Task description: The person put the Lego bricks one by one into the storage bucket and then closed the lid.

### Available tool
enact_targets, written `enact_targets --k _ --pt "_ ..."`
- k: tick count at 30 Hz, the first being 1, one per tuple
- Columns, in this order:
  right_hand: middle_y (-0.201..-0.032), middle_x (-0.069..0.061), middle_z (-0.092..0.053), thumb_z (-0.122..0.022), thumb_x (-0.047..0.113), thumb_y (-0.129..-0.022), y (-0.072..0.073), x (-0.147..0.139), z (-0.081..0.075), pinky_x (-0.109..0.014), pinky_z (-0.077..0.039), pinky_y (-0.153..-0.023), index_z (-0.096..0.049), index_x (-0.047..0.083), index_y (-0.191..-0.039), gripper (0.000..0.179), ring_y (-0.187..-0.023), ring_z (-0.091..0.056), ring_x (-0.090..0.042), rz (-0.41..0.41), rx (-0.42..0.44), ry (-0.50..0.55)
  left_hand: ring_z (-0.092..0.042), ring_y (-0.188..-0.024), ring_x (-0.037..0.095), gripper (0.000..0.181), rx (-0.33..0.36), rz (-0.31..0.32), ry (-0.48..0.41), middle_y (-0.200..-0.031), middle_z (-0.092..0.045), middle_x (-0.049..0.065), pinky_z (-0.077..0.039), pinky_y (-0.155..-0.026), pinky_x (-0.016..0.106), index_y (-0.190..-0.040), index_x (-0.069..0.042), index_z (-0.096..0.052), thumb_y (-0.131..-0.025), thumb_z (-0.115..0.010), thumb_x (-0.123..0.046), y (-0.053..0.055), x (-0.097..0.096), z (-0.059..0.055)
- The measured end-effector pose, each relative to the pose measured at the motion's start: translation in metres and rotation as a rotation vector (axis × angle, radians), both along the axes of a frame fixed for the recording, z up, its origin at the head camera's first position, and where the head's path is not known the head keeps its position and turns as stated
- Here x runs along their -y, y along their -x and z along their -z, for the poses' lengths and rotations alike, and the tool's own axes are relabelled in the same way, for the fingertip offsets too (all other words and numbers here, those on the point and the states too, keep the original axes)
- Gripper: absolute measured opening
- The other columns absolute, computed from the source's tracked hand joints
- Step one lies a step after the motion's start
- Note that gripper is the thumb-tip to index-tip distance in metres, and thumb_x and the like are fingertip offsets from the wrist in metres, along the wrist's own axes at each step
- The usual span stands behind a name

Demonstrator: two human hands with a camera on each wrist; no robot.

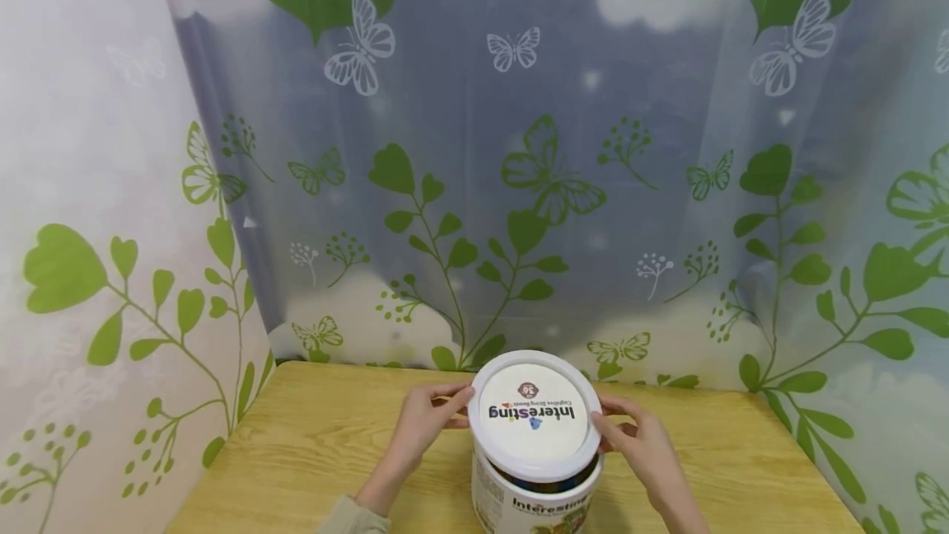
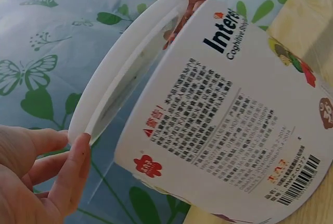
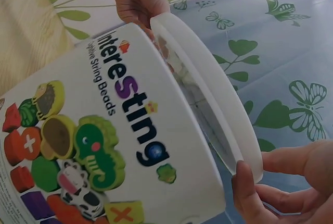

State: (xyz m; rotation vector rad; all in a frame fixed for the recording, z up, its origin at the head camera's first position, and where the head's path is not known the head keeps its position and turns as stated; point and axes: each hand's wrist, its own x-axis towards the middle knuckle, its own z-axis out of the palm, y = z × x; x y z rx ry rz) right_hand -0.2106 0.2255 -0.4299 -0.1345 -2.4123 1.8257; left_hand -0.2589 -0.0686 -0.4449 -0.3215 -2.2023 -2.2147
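Observation:
A round white lid printed "Interesting" sits above the mouth of a white bucket, with a gap showing between the two. My left hand pinches the lid's left rim. On the opposite side my right hand pinches the rim between thumb and fingers. In the left wrist view, fine print and a barcode cover the bucket's side. Pictures of coloured beads and the words "Cognitive String Beads" mark its front in the right wrist view. Dark contents show faintly through the gap.
The bucket stands on a yellow wood-grain table. Behind it hangs a blue-grey curtain with green leaves and butterflies. A pale patterned sheet covers the left side.

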Motion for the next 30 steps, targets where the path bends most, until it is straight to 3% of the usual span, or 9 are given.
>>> enact_targets --k 6,18,23,30 --pt "-0.115 -0.019 -0.067 -0.069 0.013 -0.098 -0.002 -0.002 0.007 -0.032 -0.060 -0.069 -0.061 -0.010 -0.129 0.040 -0.080 -0.068 -0.019 0.024 0.063 -0.037 -0.068 -0.080 0.015 0.034 0.026 0.014 0.058 -0.115 -0.070 0.026 -0.062 -0.070 0.027 -0.120 0.014 -0.067 -0.098 -0.068 -0.012 -0.004 -0.002 0.010" --pt "-0.105 -0.013 -0.068 -0.071 0.018 -0.096 -0.004 -0.005 0.019 -0.030 -0.057 -0.063 -0.066 -0.008 -0.122 0.037 -0.072 -0.065 -0.018 0.044 0.082 -0.136 -0.067 -0.078 0.014 0.033 0.073 0.019 0.125 -0.109 -0.071 0.021 -0.062 -0.069 0.027 -0.119 0.012 -0.069 -0.097 -0.070 -0.012 -0.007 -0.003 0.017" --pt "-0.106 -0.013 -0.068 -0.072 0.020 -0.096 -0.007 -0.005 0.021 -0.030 -0.057 -0.062 -0.065 -0.008 -0.122 0.038 -0.071 -0.065 -0.019 0.042 0.087 -0.141 -0.068 -0.077 0.013 0.033 0.097 0.019 0.139 -0.109 -0.072 0.019 -0.062 -0.069 0.028 -0.120 0.011 -0.069 -0.097 -0.070 -0.013 -0.007 -0.003 0.022" --pt "-0.107 -0.012 -0.066 -0.072 0.023 -0.096 -0.009 -0.005 0.025 -0.030 -0.057 -0.062 -0.065 -0.007 -0.122 0.040 -0.072 -0.065 -0.020 0.029 0.092 -0.126 -0.068 -0.078 0.013 0.033 0.075 0.024 0.138 -0.110 -0.071 0.022 -0.062 -0.069 0.028 -0.120 0.011 -0.069 -0.097 -0.070 -0.013 -0.009 -0.001 0.024"
